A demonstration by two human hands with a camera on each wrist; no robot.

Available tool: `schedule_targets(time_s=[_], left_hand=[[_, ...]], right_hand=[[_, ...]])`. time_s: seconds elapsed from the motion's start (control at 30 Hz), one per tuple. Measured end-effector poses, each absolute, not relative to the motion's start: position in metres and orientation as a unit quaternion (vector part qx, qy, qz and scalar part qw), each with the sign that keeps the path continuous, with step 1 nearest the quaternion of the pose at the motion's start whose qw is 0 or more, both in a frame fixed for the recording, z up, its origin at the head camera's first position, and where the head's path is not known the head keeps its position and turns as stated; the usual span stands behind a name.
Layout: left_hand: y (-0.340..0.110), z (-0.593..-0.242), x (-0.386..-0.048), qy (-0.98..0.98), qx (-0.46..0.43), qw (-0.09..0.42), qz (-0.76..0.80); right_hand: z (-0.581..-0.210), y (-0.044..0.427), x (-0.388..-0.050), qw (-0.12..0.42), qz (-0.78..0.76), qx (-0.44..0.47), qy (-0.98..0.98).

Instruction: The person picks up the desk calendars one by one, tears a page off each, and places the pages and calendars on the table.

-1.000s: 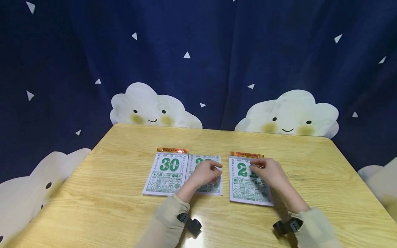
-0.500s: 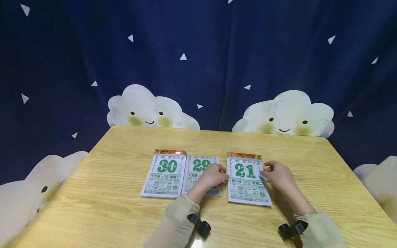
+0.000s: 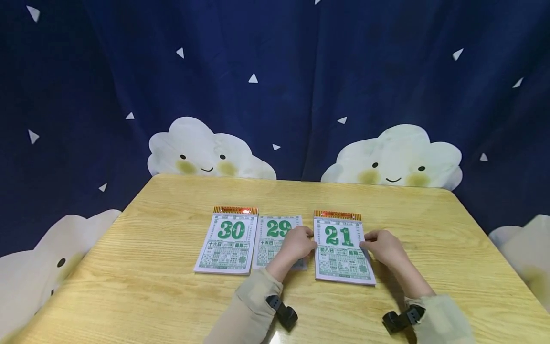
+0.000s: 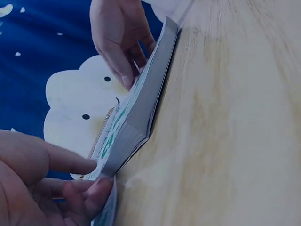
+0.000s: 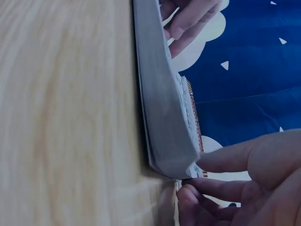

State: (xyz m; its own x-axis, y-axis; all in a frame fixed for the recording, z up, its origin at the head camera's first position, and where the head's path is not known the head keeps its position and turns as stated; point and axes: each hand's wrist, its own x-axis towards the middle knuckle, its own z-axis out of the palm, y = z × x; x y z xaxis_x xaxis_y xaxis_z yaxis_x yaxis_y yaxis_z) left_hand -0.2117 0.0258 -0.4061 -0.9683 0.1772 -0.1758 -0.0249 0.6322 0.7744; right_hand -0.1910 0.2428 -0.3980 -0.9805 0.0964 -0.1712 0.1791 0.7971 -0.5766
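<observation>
A thick tear-off calendar showing a green 21 under a red and gold header lies on the table between both hands. At its left edge my left hand holds the pad between thumb and curled fingers. My right hand pinches the opposite edge, thumb on top and fingers low at the side. Both wrist views show the stacked page edges; the left hand and right hand meet it at the corners nearest each camera. Beneath my left forearm, a sheet showing 29 is partly hidden.
Another tear-off calendar with the number 30 and a similar header lies left of the 29 sheet. The wooden table ends at a dark blue curtain printed with clouds. Black wrist cameras sit on both sleeves.
My right hand has drawn back from over the number to the calendar's right edge. My left hand has moved right, off the 29, to the left edge. Both hands have closed on the calendar.
</observation>
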Motion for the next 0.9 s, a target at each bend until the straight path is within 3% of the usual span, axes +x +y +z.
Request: schedule_targets(time_s=[0.63, 0.9], left_hand=[[0.035, -0.41, -0.211, 0.814, -0.011, 0.016, 0.58], [0.033, -0.407, -0.212, 0.78, 0.005, 0.0, 0.626]], right_hand=[[-0.399, 0.242, -0.195, 0.041, -0.58, 0.133, 0.803], [-0.389, 0.242, -0.195, 0.025, -0.624, 0.12, 0.771]])
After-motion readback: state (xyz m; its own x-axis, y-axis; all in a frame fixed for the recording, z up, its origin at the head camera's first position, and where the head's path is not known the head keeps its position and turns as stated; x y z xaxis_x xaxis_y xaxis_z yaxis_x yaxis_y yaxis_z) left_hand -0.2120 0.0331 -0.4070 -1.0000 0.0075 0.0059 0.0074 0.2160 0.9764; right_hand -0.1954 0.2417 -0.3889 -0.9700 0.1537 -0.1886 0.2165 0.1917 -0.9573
